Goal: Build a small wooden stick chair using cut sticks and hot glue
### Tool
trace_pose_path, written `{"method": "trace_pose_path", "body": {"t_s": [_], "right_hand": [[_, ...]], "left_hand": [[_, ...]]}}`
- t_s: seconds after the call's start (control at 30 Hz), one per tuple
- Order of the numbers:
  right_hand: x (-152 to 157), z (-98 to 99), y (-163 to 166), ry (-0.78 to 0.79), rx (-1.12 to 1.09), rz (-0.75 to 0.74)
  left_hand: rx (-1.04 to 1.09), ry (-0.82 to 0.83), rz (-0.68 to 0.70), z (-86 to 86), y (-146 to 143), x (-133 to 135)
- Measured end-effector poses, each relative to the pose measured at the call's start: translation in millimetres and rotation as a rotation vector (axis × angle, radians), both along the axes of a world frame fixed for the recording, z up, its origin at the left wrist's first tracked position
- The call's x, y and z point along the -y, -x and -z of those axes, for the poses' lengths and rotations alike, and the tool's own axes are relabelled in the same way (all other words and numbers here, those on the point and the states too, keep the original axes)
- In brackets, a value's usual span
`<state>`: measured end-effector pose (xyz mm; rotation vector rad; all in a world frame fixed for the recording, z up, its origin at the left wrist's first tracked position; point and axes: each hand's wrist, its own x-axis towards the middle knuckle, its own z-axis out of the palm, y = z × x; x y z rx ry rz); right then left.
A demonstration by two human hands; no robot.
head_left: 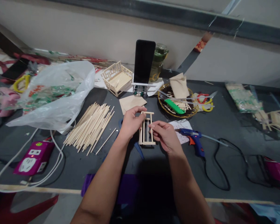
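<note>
A small frame of thin wooden sticks is held up over the dark table between my hands. My left hand pinches its upper left corner between thumb and fingers. On the other side, my right hand is closed with thumb and fingertips on the frame's right-hand stick. A blue curved tool lies partly hidden beneath the frame and my left hand. Left of my hands is a pile of loose wooden sticks, with one single stick apart from it.
A blue glue gun with a black cord lies to the right. Behind stand a phone on a wire holder, a miniature stick-built bed and a basket with a green comb. At left are a plastic bag and purple power box.
</note>
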<state>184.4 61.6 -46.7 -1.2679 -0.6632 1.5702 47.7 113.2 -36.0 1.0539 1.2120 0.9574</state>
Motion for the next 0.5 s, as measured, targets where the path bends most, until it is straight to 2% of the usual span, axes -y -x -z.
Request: {"method": "trace_pose_path", "body": {"t_s": [0.5], "right_hand": [[0.2, 1.6, -2.1, -0.001, -0.004, -0.013]], "left_hand": [[0.013, -0.009, -0.003, 2.0, -0.4, -0.1]]}}
